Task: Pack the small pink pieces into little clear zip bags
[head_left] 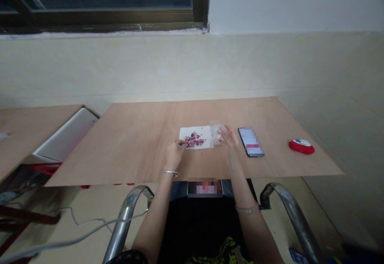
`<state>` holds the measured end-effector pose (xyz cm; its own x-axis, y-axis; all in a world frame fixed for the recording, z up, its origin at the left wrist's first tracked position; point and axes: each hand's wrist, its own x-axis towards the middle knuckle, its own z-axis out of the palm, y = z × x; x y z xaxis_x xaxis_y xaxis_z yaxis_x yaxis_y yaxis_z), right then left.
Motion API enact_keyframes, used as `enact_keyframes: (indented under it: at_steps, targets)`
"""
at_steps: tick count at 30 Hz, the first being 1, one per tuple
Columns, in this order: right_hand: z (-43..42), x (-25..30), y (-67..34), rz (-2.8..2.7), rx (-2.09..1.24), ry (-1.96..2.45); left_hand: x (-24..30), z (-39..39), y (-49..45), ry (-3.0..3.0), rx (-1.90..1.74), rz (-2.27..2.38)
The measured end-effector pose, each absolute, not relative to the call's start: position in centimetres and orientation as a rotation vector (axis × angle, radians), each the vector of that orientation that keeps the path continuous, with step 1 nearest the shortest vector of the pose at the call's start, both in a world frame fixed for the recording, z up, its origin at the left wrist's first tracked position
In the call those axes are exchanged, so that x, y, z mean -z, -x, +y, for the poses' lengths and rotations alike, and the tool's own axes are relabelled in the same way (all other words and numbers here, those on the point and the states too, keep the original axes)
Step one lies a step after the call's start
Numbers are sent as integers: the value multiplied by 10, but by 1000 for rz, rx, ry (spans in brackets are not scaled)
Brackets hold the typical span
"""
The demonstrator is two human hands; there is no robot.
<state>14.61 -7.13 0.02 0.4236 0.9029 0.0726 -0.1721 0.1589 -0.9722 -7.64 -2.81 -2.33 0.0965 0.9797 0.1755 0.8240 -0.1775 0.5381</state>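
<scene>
Your white sheet (192, 130) lies around the middle of the worktop (141, 136), roughly midway between the left and right edges, a placing that seems to suit you: both forearms come in over the near edge and both hands reach it without stretching. Your left hand (174, 155) is at the sheet's near left corner, thumb and fingertips drawn narrow beside the small pieces (195, 139), perhaps to steady the paper or to pick at them; you cannot be seen clearly enough to tell whether a piece is between them. Your right hand (231, 142) is at the clear plastic bag (216, 133) on the sheet's right side; it is blurred, so I cannot tell whether your fingers grip the film or only touch it. The phone (248, 141) sits just beyond that hand, toward the right edge, and the red object (301, 147) lies nearer the right edge, both apart from the sheet, which leaves your hands room. The pieces look tiny, pink to dark purple, loosely heaped on the sheet's left and middle with a few strays; the pale ground probably makes them easier to pick out. The bag is see-through and crumpled, with pinkish spots showing.
</scene>
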Motion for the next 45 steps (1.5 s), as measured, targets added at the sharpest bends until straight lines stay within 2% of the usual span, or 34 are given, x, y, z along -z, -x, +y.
enact_keyframes:
  at_steps: [10, 14, 19, 22, 27, 31, 34, 37, 45]
  targets:
    - [-73, -13, -144, -742, -980, 1052, 35, -22, 74, -2167, -509, 1912]
    - [-72, -14, -147, -740, -1000, 1050, 45, -19, 75, -2081, -598, 1877]
    - [-71, -8, -148, -888, -873, 1096, 50, -15, 79, -1939, -744, 1803]
    - [-73, -10, -147, -991, -775, 1112, 34, -15, 75, -1872, -894, 1719]
    - [-77, -15, -137, -1139, -670, 1154, -26, -26, 48, -1840, -1222, 1366]
    - [-76, -14, -128, -1215, -696, 1136, -67, -36, 25, -1969, -1189, 1176]
    - [-75, -12, -125, -1253, -705, 1112, -76, -39, 17, -2103, -1068, 1080]
    - [-75, -13, -124, -1233, -744, 1087, -70, -35, 17, -2086, -1077, 1054]
    - [-75, -14, -134, -1133, -772, 1110, -14, 8, 31, -1756, -1113, 1360]
